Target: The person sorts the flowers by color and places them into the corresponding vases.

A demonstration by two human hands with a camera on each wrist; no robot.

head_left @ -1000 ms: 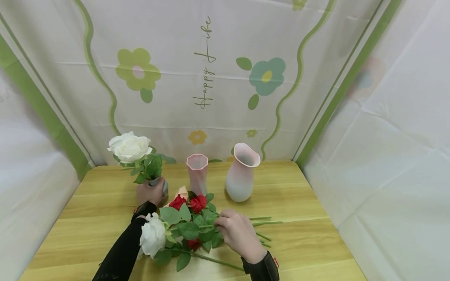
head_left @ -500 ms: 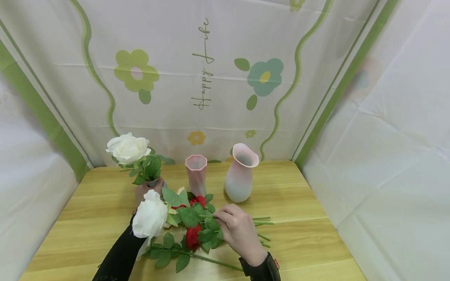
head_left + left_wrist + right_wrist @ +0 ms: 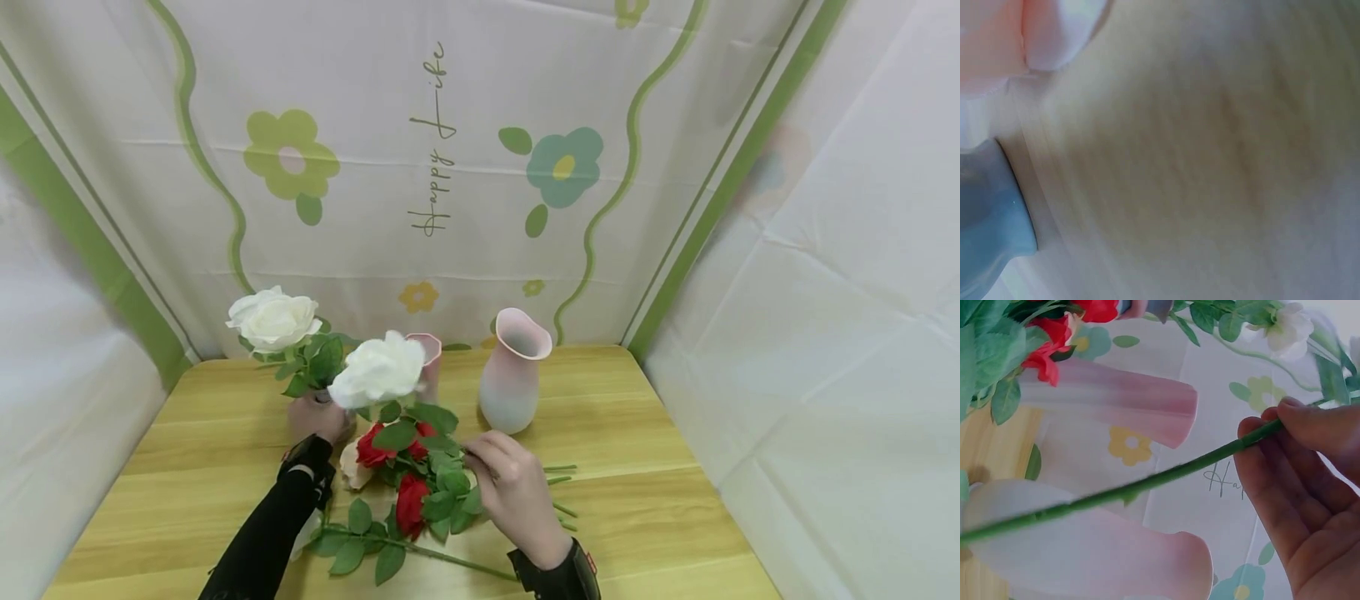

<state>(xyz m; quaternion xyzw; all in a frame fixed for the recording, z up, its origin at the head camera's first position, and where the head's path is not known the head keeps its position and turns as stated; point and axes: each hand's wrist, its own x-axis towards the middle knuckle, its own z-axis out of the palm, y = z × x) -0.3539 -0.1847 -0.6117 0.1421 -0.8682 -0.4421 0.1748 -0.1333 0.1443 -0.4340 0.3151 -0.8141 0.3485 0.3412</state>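
Low at the left, my left hand (image 3: 318, 419) grips a small blue-grey vase, mostly hidden by that hand. Its glazed base (image 3: 991, 219) shows in the left wrist view. One white rose (image 3: 273, 319) with leaves stands in this vase. My right hand (image 3: 513, 492) pinches the green stem (image 3: 1147, 487) of a second white rose (image 3: 378, 371) between thumb and fingers. That bloom is raised over the table, in front of the ribbed pink vase (image 3: 431, 354). Below it lie several red roses (image 3: 412, 504) and a pale peach rose (image 3: 355, 467).
A pink-and-white vase (image 3: 512, 387) with a flared mouth stands right of the ribbed one. A leafy stem (image 3: 450, 556) lies along the front of the wooden table (image 3: 645, 500). Printed cloth (image 3: 360, 208) hangs behind, with plain white cloth at both sides.
The second white rose has risen from the pile over the left forearm and swung up and right, before the ribbed vase. The left hand has stayed at its vase.
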